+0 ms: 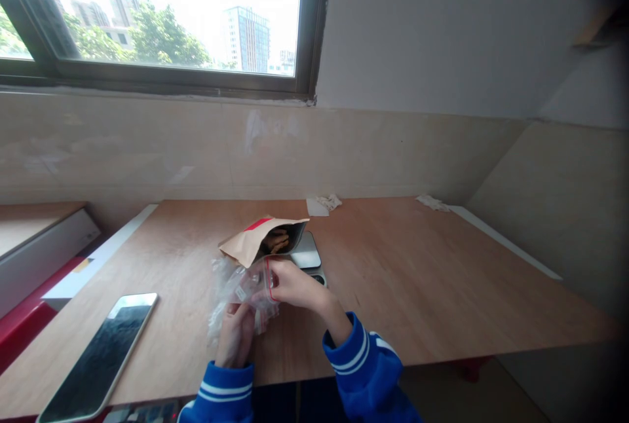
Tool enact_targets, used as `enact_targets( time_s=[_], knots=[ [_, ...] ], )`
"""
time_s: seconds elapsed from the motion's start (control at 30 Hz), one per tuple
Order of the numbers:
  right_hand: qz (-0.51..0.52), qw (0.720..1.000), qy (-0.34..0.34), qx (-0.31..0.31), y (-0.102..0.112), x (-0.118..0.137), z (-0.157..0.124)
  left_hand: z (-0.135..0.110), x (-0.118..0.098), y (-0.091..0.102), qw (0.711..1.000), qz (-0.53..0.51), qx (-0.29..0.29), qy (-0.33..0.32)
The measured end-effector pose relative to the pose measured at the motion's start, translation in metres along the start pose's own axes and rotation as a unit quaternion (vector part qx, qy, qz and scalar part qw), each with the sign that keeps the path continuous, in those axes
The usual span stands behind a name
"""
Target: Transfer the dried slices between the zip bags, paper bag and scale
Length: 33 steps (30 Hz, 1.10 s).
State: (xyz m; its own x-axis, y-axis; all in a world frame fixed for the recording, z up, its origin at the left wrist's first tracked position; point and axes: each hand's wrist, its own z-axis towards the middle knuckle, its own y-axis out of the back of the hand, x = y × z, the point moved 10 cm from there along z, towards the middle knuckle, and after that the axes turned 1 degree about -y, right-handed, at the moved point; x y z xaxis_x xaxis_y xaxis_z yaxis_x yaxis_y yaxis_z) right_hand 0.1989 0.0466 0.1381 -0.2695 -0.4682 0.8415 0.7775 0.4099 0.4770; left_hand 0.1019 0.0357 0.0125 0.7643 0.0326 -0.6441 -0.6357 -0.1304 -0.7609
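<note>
My left hand is closed on the lower part of a clear zip bag with a red line along its mouth. The fingers of my right hand pinch that bag at the red-lined edge. More clear plastic bags lie bunched beneath and to the left. Just beyond my hands, an open brown paper pouch lies on its side, with brown dried pieces showing in its mouth. A small scale with a silvery plate sits behind my right hand, partly hidden by the pouch.
A large tablet or phone with a dark screen lies at the left of the wooden table. Crumpled tissue and another white scrap rest by the wall. A red stool stands at the left.
</note>
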Motion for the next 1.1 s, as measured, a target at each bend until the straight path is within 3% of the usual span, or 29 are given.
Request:
enact_targets(
  time_s=[0.23,0.47,0.83,0.97,1.1],
  knots=[
    [-0.093,0.994,0.021,-0.046,0.004,0.005,0.001,0.000,0.002,0.002,1.000,0.023,-0.004,0.007],
    [-0.112,0.992,0.017,-0.050,0.007,0.003,0.004,-0.001,0.002,0.006,1.000,-0.001,-0.020,0.022],
    [-0.035,0.998,0.012,-0.051,0.013,0.000,0.005,-0.001,0.002,0.003,0.999,-0.017,-0.019,0.029],
    [-0.019,0.997,-0.005,-0.074,0.028,0.004,0.005,0.000,0.001,0.012,0.998,-0.008,-0.058,0.018],
    [0.028,0.990,0.040,-0.134,0.052,0.022,0.008,0.001,0.000,0.010,0.998,0.017,-0.050,0.015]
  ],
)
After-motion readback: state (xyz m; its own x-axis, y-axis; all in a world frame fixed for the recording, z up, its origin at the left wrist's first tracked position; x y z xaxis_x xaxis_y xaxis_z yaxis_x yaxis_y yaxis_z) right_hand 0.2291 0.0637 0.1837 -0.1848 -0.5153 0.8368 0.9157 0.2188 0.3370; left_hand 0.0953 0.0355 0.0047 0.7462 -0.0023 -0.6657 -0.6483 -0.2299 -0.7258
